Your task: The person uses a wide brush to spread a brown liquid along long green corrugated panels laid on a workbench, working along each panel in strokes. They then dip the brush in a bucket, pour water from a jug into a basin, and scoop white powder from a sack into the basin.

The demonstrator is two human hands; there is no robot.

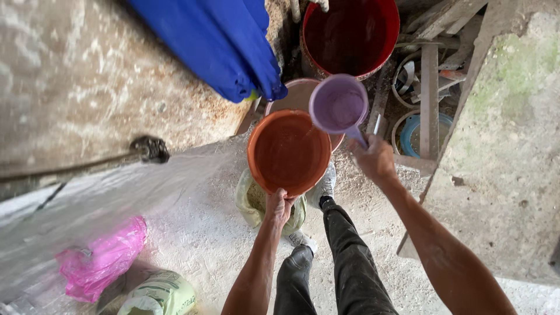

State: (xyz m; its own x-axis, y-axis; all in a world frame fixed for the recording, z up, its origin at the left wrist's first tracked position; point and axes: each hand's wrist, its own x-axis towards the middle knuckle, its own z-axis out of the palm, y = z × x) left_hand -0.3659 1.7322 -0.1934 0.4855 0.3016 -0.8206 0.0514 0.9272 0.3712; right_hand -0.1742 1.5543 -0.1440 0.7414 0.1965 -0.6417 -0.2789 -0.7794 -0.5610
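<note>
My left hand (pixel 279 207) grips the near rim of an orange plastic basin (pixel 289 153), holding it out in front of me; its inside looks wet. My right hand (pixel 374 158) holds the handle of a purple plastic scoop (pixel 339 106), tilted over the basin's far right edge. Under the basin sits a second, pinkish basin (pixel 294 95), mostly hidden. Beyond both stands a large red bucket (pixel 352 35) with dark liquid in it.
A blue cloth (pixel 221 44) hangs at the upper middle. A pink plastic bag (pixel 102 258) and a green-white sack (pixel 154 294) lie lower left. A concrete block (pixel 507 146) rises on the right, with wooden slats (pixel 430 99) and round containers behind. My dark-trousered legs (pixel 344 262) stand on dusty ground.
</note>
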